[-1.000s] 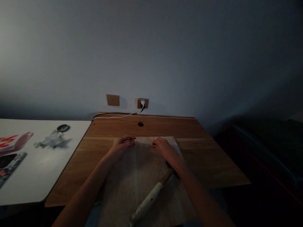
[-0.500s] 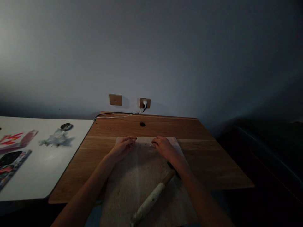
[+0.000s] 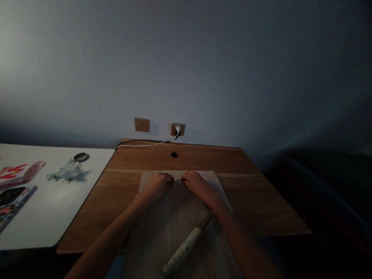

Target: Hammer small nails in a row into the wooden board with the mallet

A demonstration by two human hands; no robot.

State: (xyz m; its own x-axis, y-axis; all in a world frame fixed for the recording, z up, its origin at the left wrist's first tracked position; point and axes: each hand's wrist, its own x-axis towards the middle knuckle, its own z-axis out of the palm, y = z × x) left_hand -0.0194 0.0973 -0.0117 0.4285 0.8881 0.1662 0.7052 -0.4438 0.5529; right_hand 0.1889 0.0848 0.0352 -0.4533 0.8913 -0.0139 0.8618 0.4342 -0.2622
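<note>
A pale wooden board (image 3: 168,217) lies under both hands. Near its far edge, my left hand (image 3: 159,184) is closed, fingertips curled down toward the middle. My right hand (image 3: 195,184) mirrors it a short gap away, fingers also bent and pressed together. Whatever the fingertips hold is too small and dark to make out. Between the hands, tiny dark specks (image 3: 178,180) dot the board. Below my right forearm a stick-like tool (image 3: 183,248) rests diagonally, with a brown wooden end and a pale, dark-spotted length; neither hand touches it.
The board sits on a brown wooden table (image 3: 261,201) against the wall. A white table (image 3: 43,209) adjoins at left, bearing a crumpled plastic piece (image 3: 69,171), a round dark object (image 3: 81,157), a red-and-white packet (image 3: 20,173) and a black item (image 3: 11,195). Cables (image 3: 145,144) run to a socket (image 3: 178,129).
Both hands have moved inward, narrowing the gap between them at the board's far edge. The tool stays on the board. The view has shifted slightly.
</note>
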